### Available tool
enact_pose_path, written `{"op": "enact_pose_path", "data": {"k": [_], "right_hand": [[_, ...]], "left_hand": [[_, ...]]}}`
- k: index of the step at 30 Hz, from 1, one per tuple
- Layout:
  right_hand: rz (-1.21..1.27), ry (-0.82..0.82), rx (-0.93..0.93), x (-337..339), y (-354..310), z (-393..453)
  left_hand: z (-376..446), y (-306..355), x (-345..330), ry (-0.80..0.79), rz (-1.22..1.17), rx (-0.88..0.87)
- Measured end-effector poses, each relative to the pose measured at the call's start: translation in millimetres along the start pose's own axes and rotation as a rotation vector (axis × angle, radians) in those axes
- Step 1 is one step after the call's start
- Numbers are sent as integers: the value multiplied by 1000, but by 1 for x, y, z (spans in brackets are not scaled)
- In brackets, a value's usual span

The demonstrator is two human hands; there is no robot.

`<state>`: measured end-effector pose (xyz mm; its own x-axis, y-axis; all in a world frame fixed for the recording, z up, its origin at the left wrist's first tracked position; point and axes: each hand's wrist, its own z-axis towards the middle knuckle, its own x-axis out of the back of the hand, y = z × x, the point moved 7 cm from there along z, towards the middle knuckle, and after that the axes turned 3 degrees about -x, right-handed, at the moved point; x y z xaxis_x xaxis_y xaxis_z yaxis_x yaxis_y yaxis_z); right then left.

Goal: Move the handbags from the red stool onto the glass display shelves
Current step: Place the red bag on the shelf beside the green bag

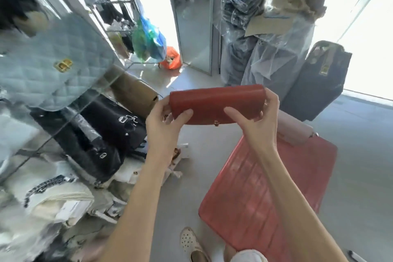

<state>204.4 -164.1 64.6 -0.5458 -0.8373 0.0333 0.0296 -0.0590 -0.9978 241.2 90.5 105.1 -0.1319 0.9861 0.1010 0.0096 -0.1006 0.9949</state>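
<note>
— so where's the red bag (217, 103)?
— mid-air above the stool (270, 193), long axis level, left hand (163, 125) and right hand (258, 117) each curled round an end.
— and the shelves (63, 100)?
— off to the left, so the left hand is nearer.

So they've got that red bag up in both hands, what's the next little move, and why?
Probably swing it left toward the glass shelves. Both the left hand and right hand grip the red handbag in mid-air, clear of the red stool, so it only needs carrying over and setting down.
</note>
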Motion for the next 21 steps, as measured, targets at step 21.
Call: {"op": "enact_pose_path", "data": {"k": [21], "right_hand": [[228, -309, 431, -177, -269, -25]], "left_hand": [[-12, 233, 195, 425, -9, -456]]}}
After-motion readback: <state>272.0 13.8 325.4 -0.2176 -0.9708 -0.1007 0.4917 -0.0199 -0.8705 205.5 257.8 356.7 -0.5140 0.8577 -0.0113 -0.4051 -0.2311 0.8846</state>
